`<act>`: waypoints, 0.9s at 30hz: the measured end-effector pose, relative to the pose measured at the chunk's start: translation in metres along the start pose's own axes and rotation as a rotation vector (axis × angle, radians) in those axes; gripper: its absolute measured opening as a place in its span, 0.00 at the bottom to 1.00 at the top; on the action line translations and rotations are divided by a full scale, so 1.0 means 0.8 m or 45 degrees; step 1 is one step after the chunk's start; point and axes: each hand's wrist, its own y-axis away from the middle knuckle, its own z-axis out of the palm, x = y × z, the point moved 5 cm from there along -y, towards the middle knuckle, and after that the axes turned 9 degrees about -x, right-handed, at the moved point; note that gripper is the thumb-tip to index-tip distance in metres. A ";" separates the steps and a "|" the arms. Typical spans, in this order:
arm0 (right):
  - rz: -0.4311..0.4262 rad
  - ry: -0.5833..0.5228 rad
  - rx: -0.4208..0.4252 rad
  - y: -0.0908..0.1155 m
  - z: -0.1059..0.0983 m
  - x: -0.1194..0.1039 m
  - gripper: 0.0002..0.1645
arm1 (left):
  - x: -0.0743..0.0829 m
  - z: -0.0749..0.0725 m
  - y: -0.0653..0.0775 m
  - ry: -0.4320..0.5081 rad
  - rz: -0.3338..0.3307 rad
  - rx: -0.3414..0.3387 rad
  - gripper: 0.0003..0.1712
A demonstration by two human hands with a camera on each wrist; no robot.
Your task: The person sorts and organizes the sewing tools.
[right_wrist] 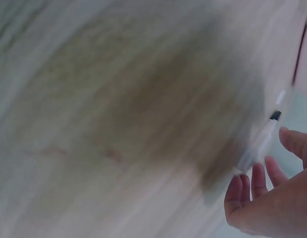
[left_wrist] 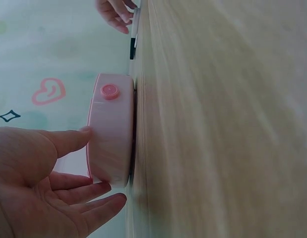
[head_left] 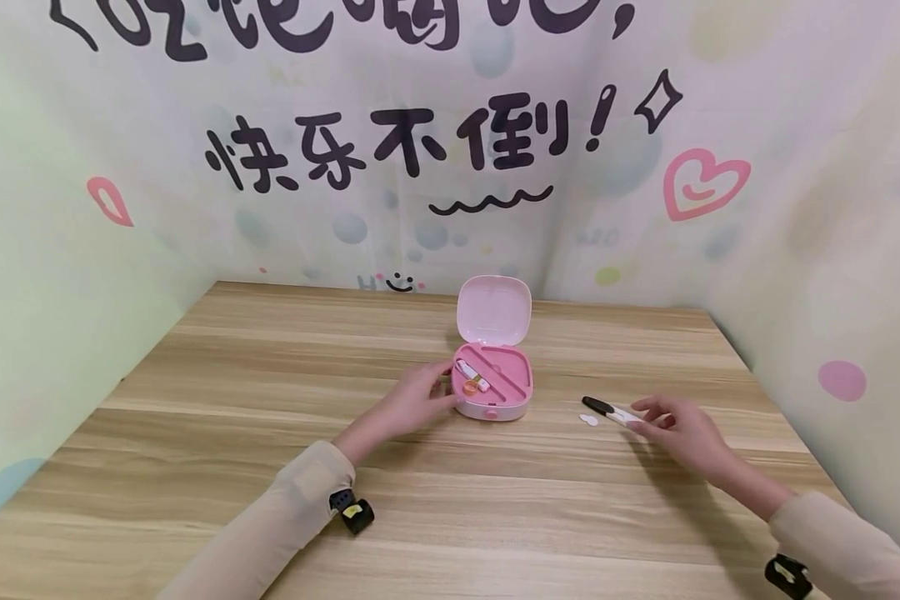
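A small pink-and-white case [head_left: 492, 411] stands on the table with its lid [head_left: 494, 310] raised. Inside its left compartment lie a slim white item [head_left: 471, 373] and a small orange round piece [head_left: 470, 387]. My left hand [head_left: 412, 402] touches the case's left side, thumb toward the front, fingers loosely extended; the left wrist view shows the hand [left_wrist: 54, 183] around that corner. My right hand [head_left: 678, 429] is at the white end of a slim, pen-shaped black-and-white thing [head_left: 603, 407], with thumb and fingers apart. In the right wrist view that thing [right_wrist: 262, 139] lies just beyond the fingertips.
A small flat white piece [head_left: 588, 420] lies beside the black end of the pen-shaped thing. The wooden table [head_left: 420, 517] runs back to a printed cloth backdrop [head_left: 345, 233], which also hangs along both sides.
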 end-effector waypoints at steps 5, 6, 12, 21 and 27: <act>0.042 -0.071 -0.006 -0.003 0.009 0.005 0.20 | 0.000 0.000 0.001 0.004 -0.001 0.008 0.34; 0.045 -0.081 -0.002 -0.003 0.010 0.006 0.20 | 0.000 0.000 0.002 0.005 -0.002 0.008 0.34; 0.018 -0.069 0.051 -0.007 0.014 0.010 0.17 | 0.001 0.000 0.003 0.010 0.005 0.010 0.34; 0.021 -0.075 0.074 -0.009 0.017 0.012 0.16 | 0.003 0.000 0.004 0.001 -0.014 0.011 0.34; 0.017 -0.076 0.084 -0.008 0.017 0.010 0.16 | 0.001 0.001 0.003 -0.011 -0.012 0.005 0.35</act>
